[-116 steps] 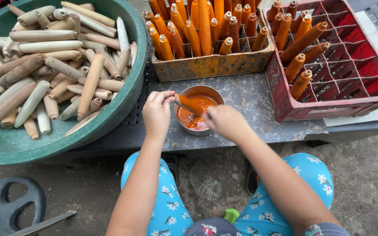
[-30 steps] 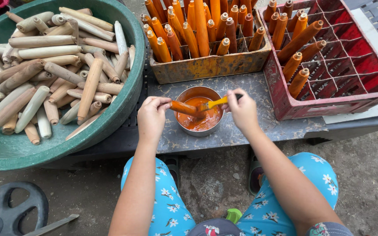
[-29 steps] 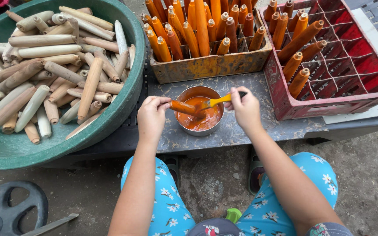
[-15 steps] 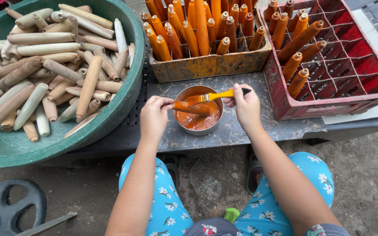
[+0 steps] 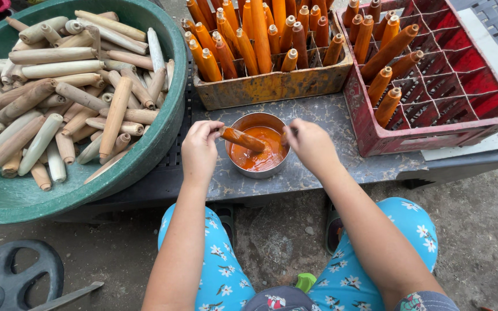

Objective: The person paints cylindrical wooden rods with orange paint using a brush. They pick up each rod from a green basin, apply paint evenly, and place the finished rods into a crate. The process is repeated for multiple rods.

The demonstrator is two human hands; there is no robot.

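My left hand (image 5: 200,151) holds a short wooden stick (image 5: 242,139), wet with orange paint, by its end over a small metal bowl (image 5: 259,145) of orange paint. My right hand (image 5: 311,145) is closed at the bowl's right rim around a brush whose bristles are hidden behind the fingers. Above the bowl, a worn yellow wooden crate (image 5: 272,86) is packed with upright orange-painted sticks. A few more painted sticks stand in a red plastic crate (image 5: 462,86) to the right.
A big green basin (image 5: 162,138) at left is heaped with bare unpainted wooden sticks (image 5: 64,98). Everything rests on a low grey stained table (image 5: 329,115). A black wheel (image 5: 12,282) lies on the dirt floor at lower left. My knees in blue flowered trousers are below.
The brush was lifted across the bowl with its orange tip showing; now my right hand has lowered to the rim and the tip is hidden. The stick has tipped deeper into the bowl.
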